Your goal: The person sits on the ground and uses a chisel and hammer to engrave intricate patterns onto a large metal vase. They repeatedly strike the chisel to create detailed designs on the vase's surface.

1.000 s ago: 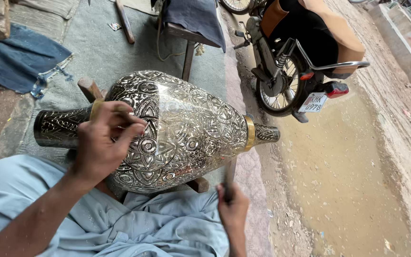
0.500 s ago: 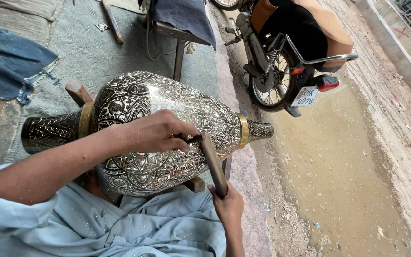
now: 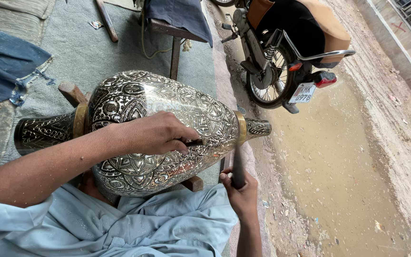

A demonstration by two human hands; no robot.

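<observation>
- A large engraved metal vase (image 3: 158,128) lay on its side across the person's lap and on a wooden cradle (image 3: 72,92), so that its patterned belly faced upward within reach of both hands.
- 1 arm of the cradle stuck out behind the vase near its dark neck, and another wooden block (image 3: 193,183) showed under its lower side; these seemed to keep the round body from rolling.
- The left hand (image 3: 155,134) rested on the belly, fingers curled tightly around a thin dark chisel (image 3: 195,142) whose tip touched the surface near the brass band (image 3: 241,127) at the narrow end. Resting the hand on the metal probably steadied the tool.
- The right hand (image 3: 240,188) was closed firmly around the lower end of a dark hammer handle (image 3: 238,164), which rose upright just beside the vase's narrow end. The hammer's head could not be made out against the vase.
- The person wore light blue clothing (image 3: 120,223), which bunched under the vase and cushioned it.
- The vase lay on a grey mat (image 3: 96,52), with a piece of blue denim cloth (image 3: 10,62) well apart at the left edge.
- A wooden stool (image 3: 177,28) draped in dark fabric stood beyond the vase.
- A parked motorcycle (image 3: 281,52) stood on the muddy ground (image 3: 338,166) to the right, well clear of the work.
</observation>
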